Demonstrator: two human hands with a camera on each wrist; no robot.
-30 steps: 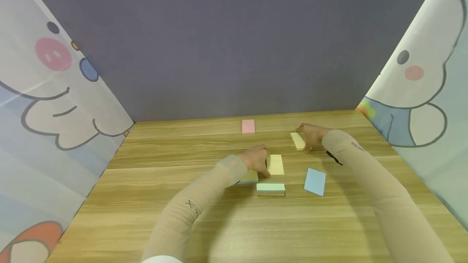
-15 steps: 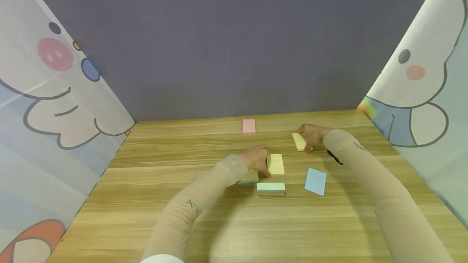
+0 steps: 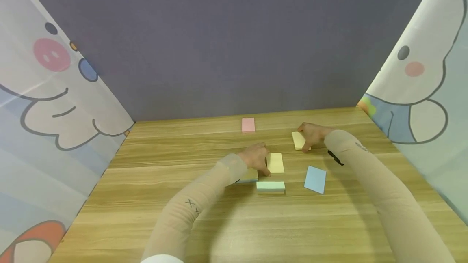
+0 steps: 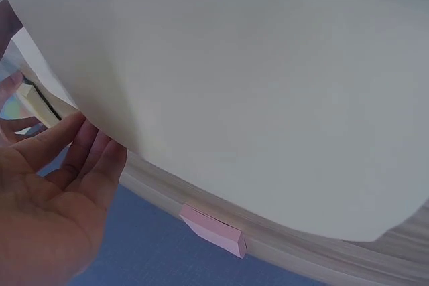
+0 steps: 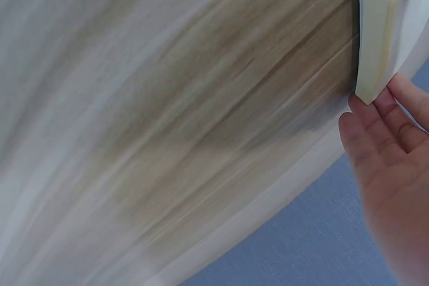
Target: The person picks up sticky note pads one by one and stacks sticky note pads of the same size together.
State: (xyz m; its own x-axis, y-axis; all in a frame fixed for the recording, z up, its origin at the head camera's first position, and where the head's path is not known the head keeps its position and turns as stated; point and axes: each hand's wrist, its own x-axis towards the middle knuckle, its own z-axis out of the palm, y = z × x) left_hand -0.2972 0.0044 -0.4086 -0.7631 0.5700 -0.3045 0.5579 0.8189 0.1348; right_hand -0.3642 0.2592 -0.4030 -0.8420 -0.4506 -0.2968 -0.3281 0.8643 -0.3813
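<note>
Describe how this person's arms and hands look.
The left sleeve and right sleeve are long and beige, each with dark markings. White fabric shows at the left one's lower end; a black strap shows beside the right wrist. The left hand and right hand wear no gloves.

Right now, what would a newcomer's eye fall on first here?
Probably the hands on the table: the right hand grips a yellow pad, the left hand a second yellow pad nearer the middle. Next, likely the pink snout on the cartoon panel at left, then the pink pad near the table's back edge.
</note>
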